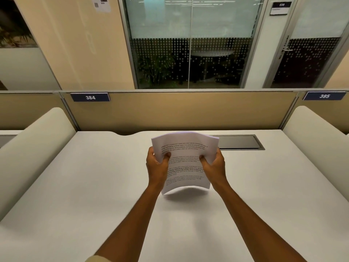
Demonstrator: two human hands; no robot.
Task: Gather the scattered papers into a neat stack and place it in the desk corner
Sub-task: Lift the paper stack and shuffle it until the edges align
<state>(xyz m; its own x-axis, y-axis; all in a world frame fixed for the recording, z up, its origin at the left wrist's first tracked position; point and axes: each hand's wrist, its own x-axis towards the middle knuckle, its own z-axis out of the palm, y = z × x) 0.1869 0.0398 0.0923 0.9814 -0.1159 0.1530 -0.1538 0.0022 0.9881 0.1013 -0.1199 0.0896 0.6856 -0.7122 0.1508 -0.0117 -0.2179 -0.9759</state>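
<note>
A stack of white printed papers [186, 146] is held up in the air over the middle of the white desk [94, 186], bowed upward across its width. My left hand [156, 165] grips the stack's left edge with the thumb on the printed face. On the right edge, my right hand [214, 164] holds it the same way. The lower edge of the stack hangs just above the desk and casts a shadow there. No loose sheets are visible on the desk.
A dark cable hatch [239, 142] is set in the desk behind the papers, to the right. A tan partition [179, 110] with label 384 [90, 97] closes the back. Curved cream side dividers [34, 148] [317, 140] flank the desk.
</note>
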